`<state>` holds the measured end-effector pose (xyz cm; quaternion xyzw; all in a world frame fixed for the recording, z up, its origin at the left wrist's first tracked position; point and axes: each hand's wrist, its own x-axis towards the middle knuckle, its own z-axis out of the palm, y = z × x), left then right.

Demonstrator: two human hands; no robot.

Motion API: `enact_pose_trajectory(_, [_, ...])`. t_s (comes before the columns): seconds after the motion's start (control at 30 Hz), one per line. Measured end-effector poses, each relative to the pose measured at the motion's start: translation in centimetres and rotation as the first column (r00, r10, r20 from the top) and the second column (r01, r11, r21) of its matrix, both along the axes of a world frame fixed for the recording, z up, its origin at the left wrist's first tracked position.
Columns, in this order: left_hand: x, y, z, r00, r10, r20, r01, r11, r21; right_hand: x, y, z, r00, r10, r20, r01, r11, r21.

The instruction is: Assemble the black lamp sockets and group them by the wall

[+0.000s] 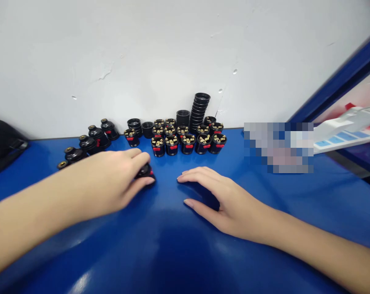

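My left hand [123,173] is closed round a black lamp socket [145,170] with a bit of red on its side; the fingers hide much of it. On the table to the right, my right hand [215,196] is open, thumb and fingers apart with nothing between them. Beyond the left forearm, a slanting row of domed black lamp sockets [95,138] with brass-coloured tops leads toward the wall. Several black socket bodies [187,143] with brass contacts and red switches stand in rows past my hands.
Against the white wall [160,53] rises a tall stack of black threaded rings [199,111], with shorter ring stacks [134,123] nearby. A black bag-like item [3,145] sits at the left edge. Right lie a pixelated patch and a white-and-blue object [347,132] on the blue table [172,253].
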<state>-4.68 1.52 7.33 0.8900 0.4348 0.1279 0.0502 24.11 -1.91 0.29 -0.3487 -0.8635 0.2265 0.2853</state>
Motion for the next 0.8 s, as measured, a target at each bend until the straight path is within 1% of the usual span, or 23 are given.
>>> enact_pose_trajectory(0.03, [0.8, -0.6, -0.5, 0.999, -0.042, -0.019, 0.041, 0.998, -0.037, 0.0, 0.0, 0.0, 1.0, -0.022, -0.003, 0.022, 1.0, -0.003])
enact_pose_trajectory(0.1, [2.5, -1.4, -1.4, 0.997, -0.052, 0.06, 0.058, 0.993, -0.103, 0.0, 0.0, 0.0, 0.998, -0.067, -0.015, 0.067, 0.998, -0.022])
enact_pose_trajectory(0.17, [4.1, -1.9, -2.3, 0.978, 0.002, 0.209, 0.034, 0.986, -0.166, 0.0, 0.1, 0.1, 0.995, -0.087, -0.039, 0.085, 0.995, -0.052])
enact_pose_trajectory(0.27, [5.6, -2.3, -3.6, 0.905, 0.117, 0.409, -0.01, 0.967, -0.256, 0.1, 0.4, 0.5, 0.993, -0.082, -0.089, 0.072, 0.99, -0.118])
enact_pose_trajectory(0.33, [6.0, -2.4, -4.5, 0.852, 0.15, 0.501, 0.002, 0.957, -0.289, 0.1, 0.6, 0.8, 0.987, -0.087, -0.132, 0.064, 0.984, -0.166])
enact_pose_trajectory(0.37, [6.1, -2.5, -4.9, 0.834, 0.144, 0.532, 0.021, 0.956, -0.292, 0.1, 0.7, 0.9, 0.985, -0.093, -0.148, 0.064, 0.98, -0.188])
enact_pose_trajectory(0.43, [5.9, -2.6, -5.5, 0.829, 0.09, 0.552, 0.081, 0.957, -0.278, 0.1, 0.8, 1.0, 0.98, -0.103, -0.168, 0.065, 0.973, -0.222])
enact_pose_trajectory(0.5, [5.6, -2.7, -5.9, 0.853, 0.004, 0.522, 0.147, 0.958, -0.248, 0.2, 0.8, 1.0, 0.978, -0.112, -0.178, 0.066, 0.967, -0.245])
enact_pose_trajectory(0.57, [5.4, -2.8, -6.1, 0.875, -0.058, 0.48, 0.185, 0.957, -0.221, 0.3, 0.8, 0.9, 0.976, -0.106, -0.192, 0.054, 0.964, -0.26])
enact_pose_trajectory(0.67, [5.3, -2.8, -6.0, 0.881, -0.064, 0.468, 0.191, 0.954, -0.23, 0.4, 0.8, 0.6, 0.975, -0.092, -0.202, 0.033, 0.961, -0.275])
enact_pose_trajectory(0.8, [5.3, -2.7, -5.6, 0.871, -0.064, 0.487, 0.231, 0.928, -0.292, 0.6, 0.7, 0.3, 0.981, -0.074, -0.181, 0.022, 0.962, -0.274])
